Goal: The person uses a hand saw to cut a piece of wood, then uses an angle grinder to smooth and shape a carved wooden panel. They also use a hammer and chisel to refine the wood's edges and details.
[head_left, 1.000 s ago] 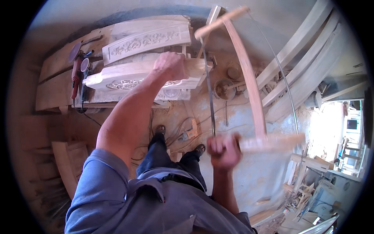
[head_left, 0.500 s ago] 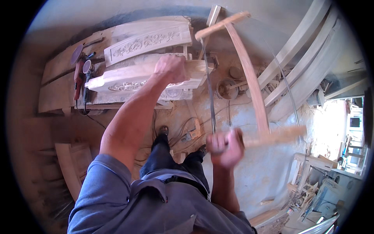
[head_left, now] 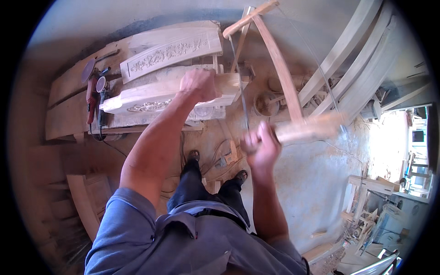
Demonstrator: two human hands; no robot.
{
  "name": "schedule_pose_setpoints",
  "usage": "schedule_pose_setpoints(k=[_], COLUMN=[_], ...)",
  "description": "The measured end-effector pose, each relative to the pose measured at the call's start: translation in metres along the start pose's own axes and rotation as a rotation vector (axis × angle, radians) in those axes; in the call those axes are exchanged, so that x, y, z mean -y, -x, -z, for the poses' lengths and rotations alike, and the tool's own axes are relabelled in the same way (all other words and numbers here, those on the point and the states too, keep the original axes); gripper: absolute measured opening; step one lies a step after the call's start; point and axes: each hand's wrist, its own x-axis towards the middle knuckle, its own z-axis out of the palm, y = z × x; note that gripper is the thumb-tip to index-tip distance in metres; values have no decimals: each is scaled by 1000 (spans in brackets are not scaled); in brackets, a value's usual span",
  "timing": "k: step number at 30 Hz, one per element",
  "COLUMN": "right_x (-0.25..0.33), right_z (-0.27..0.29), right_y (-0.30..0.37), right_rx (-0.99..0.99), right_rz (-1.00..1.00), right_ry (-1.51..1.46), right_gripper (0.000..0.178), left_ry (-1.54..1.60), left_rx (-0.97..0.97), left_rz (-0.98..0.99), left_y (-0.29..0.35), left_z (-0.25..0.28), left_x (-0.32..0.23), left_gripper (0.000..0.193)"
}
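My right hand is closed around the near end of a wooden bow saw. Its thin blade runs away from my fist and crosses the right end of a pale carved wooden board. On top of that board, close to its right end, my left hand grips with curled fingers; what the fingertips touch is hidden. Just behind lies a second carved panel with scrollwork. The saw's near crosspiece looks smeared by motion.
Two angle grinders, one red and one dark, lie on the left of the workbench. A round bucket stands beyond the saw. Long curved timbers lean at the right. An orange power tool and cables lie near my feet.
My right hand and the bow saw have moved forward, away from my body. My left hand stays on the board.
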Motion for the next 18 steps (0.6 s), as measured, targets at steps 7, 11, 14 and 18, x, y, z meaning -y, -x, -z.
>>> schedule_pose_setpoints(k=[7, 11, 14, 18], right_x=[14, -5, -1, -13], right_z=[25, 33, -13, 12], right_y=[109, 94, -4, 22], right_rx=[119, 148, -110, 117], right_rz=[54, 125, 11, -18], right_ry=[-108, -318, -115, -64], right_gripper=[32, 31, 32, 27], left_ry=[-7, 19, 5, -34], left_rx=[36, 2, 44, 23], left_rz=[29, 24, 11, -2], left_y=[4, 5, 3, 2], left_z=[6, -2, 0, 0], left_x=[0, -2, -1, 9], left_gripper=[50, 50, 62, 62])
